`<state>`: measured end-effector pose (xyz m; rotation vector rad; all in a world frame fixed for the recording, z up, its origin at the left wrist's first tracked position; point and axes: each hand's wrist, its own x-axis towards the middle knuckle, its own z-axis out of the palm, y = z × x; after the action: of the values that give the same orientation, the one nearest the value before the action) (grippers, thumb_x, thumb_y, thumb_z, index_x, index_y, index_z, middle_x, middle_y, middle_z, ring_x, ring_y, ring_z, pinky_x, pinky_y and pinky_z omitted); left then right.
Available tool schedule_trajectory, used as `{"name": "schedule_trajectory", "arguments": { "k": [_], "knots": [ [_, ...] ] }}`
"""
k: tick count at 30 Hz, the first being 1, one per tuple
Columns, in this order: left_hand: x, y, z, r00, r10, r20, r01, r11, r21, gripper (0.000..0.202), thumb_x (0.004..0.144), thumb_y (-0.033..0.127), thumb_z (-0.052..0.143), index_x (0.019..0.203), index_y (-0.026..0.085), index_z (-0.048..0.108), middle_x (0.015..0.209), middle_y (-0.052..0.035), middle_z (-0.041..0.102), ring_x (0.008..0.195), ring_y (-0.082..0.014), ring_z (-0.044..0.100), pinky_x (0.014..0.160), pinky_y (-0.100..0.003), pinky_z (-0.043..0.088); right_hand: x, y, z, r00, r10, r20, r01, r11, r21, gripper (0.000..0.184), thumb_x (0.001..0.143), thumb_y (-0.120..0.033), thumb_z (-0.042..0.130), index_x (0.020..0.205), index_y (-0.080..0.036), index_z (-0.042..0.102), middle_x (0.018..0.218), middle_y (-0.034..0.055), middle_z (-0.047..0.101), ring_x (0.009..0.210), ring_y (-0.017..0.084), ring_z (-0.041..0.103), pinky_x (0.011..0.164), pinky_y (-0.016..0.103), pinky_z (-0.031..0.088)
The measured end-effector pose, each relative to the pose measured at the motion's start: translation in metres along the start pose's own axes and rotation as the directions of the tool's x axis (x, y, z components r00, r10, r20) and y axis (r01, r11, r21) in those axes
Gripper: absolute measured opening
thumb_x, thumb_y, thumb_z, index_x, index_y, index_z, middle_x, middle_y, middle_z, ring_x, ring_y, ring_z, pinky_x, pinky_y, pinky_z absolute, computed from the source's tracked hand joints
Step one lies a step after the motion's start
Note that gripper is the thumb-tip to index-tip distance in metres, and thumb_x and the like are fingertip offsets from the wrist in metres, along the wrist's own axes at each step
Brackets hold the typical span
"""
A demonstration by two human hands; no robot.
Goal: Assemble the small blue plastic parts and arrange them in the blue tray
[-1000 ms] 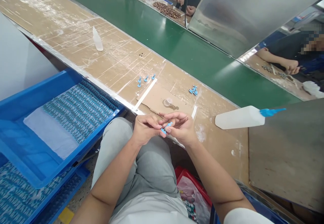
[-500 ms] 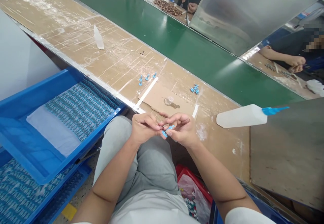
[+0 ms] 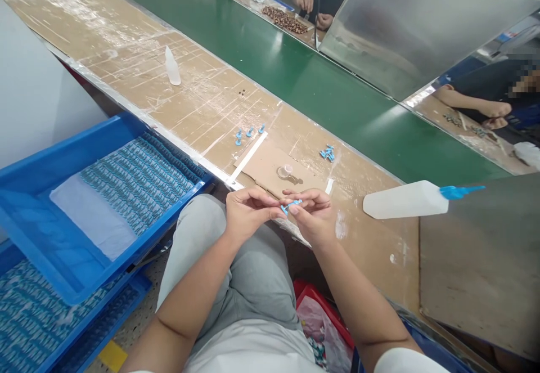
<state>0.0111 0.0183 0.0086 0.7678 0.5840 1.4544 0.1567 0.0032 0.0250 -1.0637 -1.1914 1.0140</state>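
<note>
Over the table's front edge, my right hand [image 3: 314,215] pinches a small blue plastic piece [image 3: 285,210] between thumb and fingers. My left hand [image 3: 251,211] has its thumb and fingertips closed at the left end of the same piece. The fingers cover part of it, so its full shape is hidden. Just beyond my hands lies a cardboard sheet [image 3: 270,165] with a small clear cup [image 3: 286,170] on it. Several similar blue pieces stand upright [image 3: 250,131] left of the sheet, and a little pile of blue pieces [image 3: 327,153] lies to its right.
A large white bottle with a blue nozzle [image 3: 405,200] lies at right, and a small white bottle [image 3: 172,66] stands at left. Blue trays [image 3: 25,193] hold rows of pieces beside my leg. Behind runs a green conveyor belt [image 3: 253,52]; co-workers' hands [image 3: 306,0] are across it.
Both hands have moved slightly up and to the right with the blue piece. My left thumb now lies straighter against the piece's end. The whole view has shifted a little.
</note>
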Motion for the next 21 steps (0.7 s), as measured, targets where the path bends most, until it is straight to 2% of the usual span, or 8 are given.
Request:
{"name": "schedule_trajectory", "arguments": {
  "k": [4, 9, 12, 15, 21],
  "knots": [
    [-0.007, 0.001, 0.009, 0.993, 0.016, -0.114, -0.006, 0.996, 0.087, 0.02, 0.056, 0.017, 0.086, 0.074, 0.02, 0.076, 0.073, -0.0022, 0.075, 0.067, -0.0157, 0.071, 0.064, -0.024, 0.06, -0.005, -0.001, 0.008, 0.984, 0.005, -0.178, -0.004, 1.0, 0.011, 0.022, 0.069, -0.028, 0.081, 0.085, -0.023, 0.067, 0.074, 0.001, 0.075, 0.072, 0.02, 0.073, 0.072, 0.035, 0.062],
    [-0.019, 0.001, 0.018, 0.983, 0.096, -0.157, -0.054, 0.965, 0.256, 0.026, 0.068, 0.019, 0.079, 0.094, 0.022, 0.076, 0.091, -0.0034, 0.076, 0.082, -0.0192, 0.073, 0.08, -0.03, 0.06, -0.008, -0.003, 0.017, 0.94, -0.151, -0.306, 0.131, 0.988, -0.082, 0.026, 0.069, -0.019, 0.081, 0.091, -0.022, 0.067, 0.072, 0.0, 0.075, 0.075, 0.02, 0.074, 0.074, 0.033, 0.06],
    [-0.025, 0.002, 0.02, 0.978, 0.14, -0.156, -0.087, 0.948, 0.307, 0.04, 0.072, 0.018, 0.077, 0.11, 0.025, 0.071, 0.094, -0.0028, 0.076, 0.087, -0.0196, 0.073, 0.088, -0.032, 0.058, -0.007, -0.003, 0.02, 0.903, -0.29, -0.316, 0.234, 0.951, -0.205, 0.024, 0.069, -0.017, 0.08, 0.088, -0.023, 0.067, 0.077, 0.0006, 0.076, 0.075, 0.019, 0.073, 0.082, 0.035, 0.058],
    [-0.027, 0.003, 0.019, 0.975, 0.167, -0.147, -0.114, 0.941, 0.318, 0.047, 0.072, 0.018, 0.076, 0.117, 0.025, 0.068, 0.093, -0.0023, 0.076, 0.088, -0.0201, 0.072, 0.092, -0.033, 0.056, -0.005, -0.003, 0.023, 0.869, -0.398, -0.293, 0.318, 0.904, -0.285, 0.021, 0.068, -0.016, 0.08, 0.081, -0.023, 0.066, 0.075, -0.0003, 0.075, 0.074, 0.019, 0.073, 0.094, 0.041, 0.052],
    [-0.023, 0.0, 0.016, 0.961, 0.253, -0.113, -0.192, 0.902, 0.387, 0.05, 0.074, 0.019, 0.075, 0.122, 0.022, 0.064, 0.09, -0.0031, 0.077, 0.088, -0.02, 0.073, 0.091, -0.033, 0.056, -0.001, -0.001, 0.026, 0.847, -0.459, -0.269, 0.354, 0.863, -0.36, 0.02, 0.068, -0.019, 0.08, 0.078, -0.021, 0.063, 0.071, -0.0007, 0.075, 0.067, 0.019, 0.073, 0.091, 0.046, 0.053]
  ]
}}
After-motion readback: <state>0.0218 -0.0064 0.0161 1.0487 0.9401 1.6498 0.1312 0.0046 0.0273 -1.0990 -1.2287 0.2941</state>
